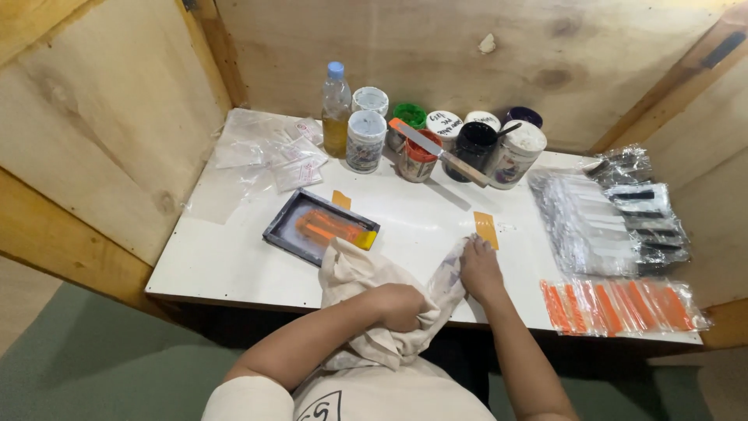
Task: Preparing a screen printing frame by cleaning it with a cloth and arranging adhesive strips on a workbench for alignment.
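Fingers of the right hand [479,269] lie pressed together, flat on the end of a cream cloth [366,292], pinning it to the white table [234,249] just near an orange tape strip [486,229]. Over on the left hand [399,306] the fingers curl tight into a fist, bunching the same cloth at the near edge — the fabric runs from one hand to the other and spills off the table toward the person's lap. Just left of the cloth sits a small grey-framed printing screen [319,227] smeared with orange ink. Far side: a row of ink jars [460,144], a plastic bottle [336,109] and an orange-tipped spatula [436,150] lying across a jar. Right side — bagged orange strips [619,306] and clear packets [615,218].
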